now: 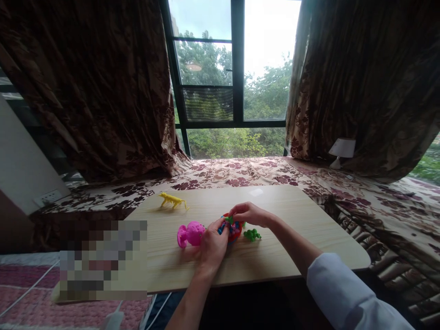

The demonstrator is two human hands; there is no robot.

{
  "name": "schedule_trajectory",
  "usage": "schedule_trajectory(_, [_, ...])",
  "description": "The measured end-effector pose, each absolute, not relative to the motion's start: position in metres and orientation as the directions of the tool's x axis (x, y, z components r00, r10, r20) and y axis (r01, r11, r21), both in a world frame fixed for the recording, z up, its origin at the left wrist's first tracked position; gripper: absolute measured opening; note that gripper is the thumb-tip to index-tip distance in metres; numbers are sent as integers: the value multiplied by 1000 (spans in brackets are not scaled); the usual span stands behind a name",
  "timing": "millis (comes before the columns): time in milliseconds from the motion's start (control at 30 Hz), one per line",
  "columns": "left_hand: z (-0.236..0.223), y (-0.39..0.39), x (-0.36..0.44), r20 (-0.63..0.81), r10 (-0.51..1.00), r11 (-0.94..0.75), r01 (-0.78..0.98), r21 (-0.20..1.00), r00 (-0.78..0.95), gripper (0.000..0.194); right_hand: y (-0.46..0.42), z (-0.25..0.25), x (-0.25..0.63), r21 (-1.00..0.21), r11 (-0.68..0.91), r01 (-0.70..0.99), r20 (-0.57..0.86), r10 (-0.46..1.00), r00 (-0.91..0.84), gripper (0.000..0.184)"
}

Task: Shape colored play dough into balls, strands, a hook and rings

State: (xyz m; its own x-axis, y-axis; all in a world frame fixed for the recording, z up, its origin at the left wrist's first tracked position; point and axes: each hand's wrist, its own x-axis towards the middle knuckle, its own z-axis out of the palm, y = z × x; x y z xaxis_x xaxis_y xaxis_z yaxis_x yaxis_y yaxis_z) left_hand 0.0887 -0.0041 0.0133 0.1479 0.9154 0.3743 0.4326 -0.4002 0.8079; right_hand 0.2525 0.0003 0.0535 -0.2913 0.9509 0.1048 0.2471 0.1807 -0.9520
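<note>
The two hands meet over a small red container [237,238] that sits on the pale wood-grain table [292,208], a little right of the table's middle. The right hand [250,214] comes in from the right with its fingertips drawn together, pinching a small green piece [229,220] above the container. The left hand [213,240] is curled at the container's left side, thumb and fingers close to the same green piece; whether they grip it or only steady what lies beneath, I cannot tell. Blue and pinkish bits [235,228] show inside the red rim (too small and partly covered to name).

Just left of the left hand lies a bright pink bulbous toy [194,233], its flared end pointing left and its other end hidden behind the hand. To the right of the container, near it, a knobbly green cluster [252,235] rests on the tabletop. Well apart, toward the table's far left corner, stands a yellow four-legged animal figure [172,200] with a long tail.

Beyond the table, a floral cloth [237,172] covers the window ledge, where a white-shaded lamp [343,149] stands before the right curtain [364,82].
</note>
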Motion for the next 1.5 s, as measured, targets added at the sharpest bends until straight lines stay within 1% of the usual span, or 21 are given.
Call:
schedule_trajectory(100, [12, -4, 89, 435, 881, -467, 497, 731, 187, 28, 4, 50, 252, -936, 208, 285, 126, 952, -280, 19])
schedule_trajectory(267, [16, -8, 88, 470, 858, -486, 622, 614, 206, 25, 5, 46, 251, -920, 237, 311, 146, 946, -288, 19])
schedule_trajectory(367, [21, -14, 87, 495, 838, -507, 664, 549, 230, 23, 4, 46, 250, -913, 248, 323, 162, 949, -272, 21])
schedule_trajectory(433, [23, -16, 87, 505, 828, -520, 669, 530, 244, 23, 4, 45, 250, -912, 247, 326, 166, 952, -256, 21])
schedule_trajectory(500, [23, -16, 87, 506, 829, -523, 649, 553, 237, 23, 4, 45, 250, -917, 238, 321, 163, 956, -245, 20])
schedule_trajectory(567, [21, -14, 87, 482, 850, -506, 588, 631, 214, 25, 4, 46, 251, -925, 224, 306, 151, 958, -245, 19])
schedule_trajectory(700, [18, -6, 85, 353, 923, -385, 380, 841, 154, 28, 2, 48, 253, -958, 168, 233, 108, 962, -251, 22])
schedule_trajectory(767, [18, -2, 82, 287, 945, -321, 297, 899, 153, 29, 0, 48, 255, -975, 132, 178, 89, 968, -233, 21])
schedule_trajectory(833, [19, 0, 80, 238, 958, -273, 258, 927, 157, 29, -2, 47, 257, -983, 115, 144, 82, 973, -215, 20])
schedule_trajectory(900, [21, 1, 78, 219, 965, -252, 274, 928, 144, 30, -5, 48, 258, -984, 116, 137, 85, 974, -211, 20])
schedule_trajectory(1000, [22, 0, 79, 278, 949, -312, 354, 881, 145, 29, -9, 52, 257, -986, 120, 112, 91, 967, -237, 20])
schedule_trajectory(1100, [24, -3, 84, 354, 906, -419, 392, 819, 230, 32, -12, 57, 255, -989, 130, 67, 107, 955, -278, 22])
schedule_trajectory(1167, [26, -5, 86, 367, 884, -459, 389, 799, 290, 34, -14, 58, 254, -992, 123, 35, 108, 948, -298, 24])
schedule_trajectory(1300, [26, -5, 89, 359, 881, -462, 398, 793, 309, 29, -15, 53, 256, -997, 74, -7, 73, 957, -281, 28])
schedule_trajectory(1400, [24, -3, 90, 363, 889, -455, 444, 772, 281, 24, -14, 49, 257, -997, 74, 13, 69, 971, -229, 24])
schedule_trajectory(1500, [24, -4, 90, 357, 899, -438, 502, 745, 255, 20, -11, 47, 256, -997, 70, 41, 59, 973, -224, 22])
